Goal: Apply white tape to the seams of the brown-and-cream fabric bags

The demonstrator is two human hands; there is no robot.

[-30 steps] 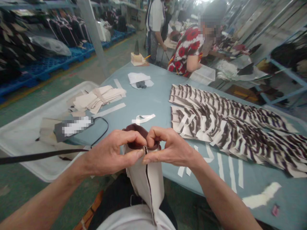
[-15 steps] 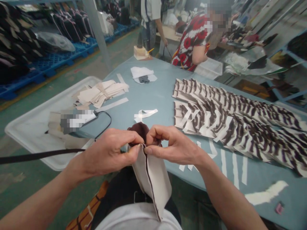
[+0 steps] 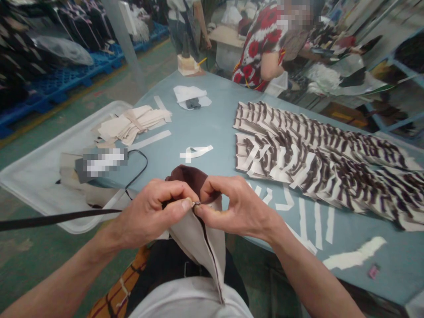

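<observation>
A cream fabric piece [image 3: 188,236] with a dark seam line down its middle hangs toward my lap, and its brown inner side [image 3: 187,174] shows at the top. My left hand [image 3: 162,210] pinches its upper edge between thumb and forefinger. Close beside it, my right hand [image 3: 232,203] pinches the same edge. Both sets of fingertips meet at the top of the dark seam. What exactly lies between the fingertips is too small to make out. White strips [image 3: 197,152] lie on the table just beyond my hands.
On the blue-grey table [image 3: 198,123], rows of cream and brown pieces [image 3: 298,132] fill the right. A stack of cream pieces [image 3: 129,126] lies over a white tray [image 3: 43,181] at left. A black strap [image 3: 59,218] runs in from the left. A co-worker [image 3: 256,48] leans beyond the table.
The view has shifted slightly, so the table things appear a little further left and higher. My hands keep their pinch on the fabric piece, whose lower part has turned a little.
</observation>
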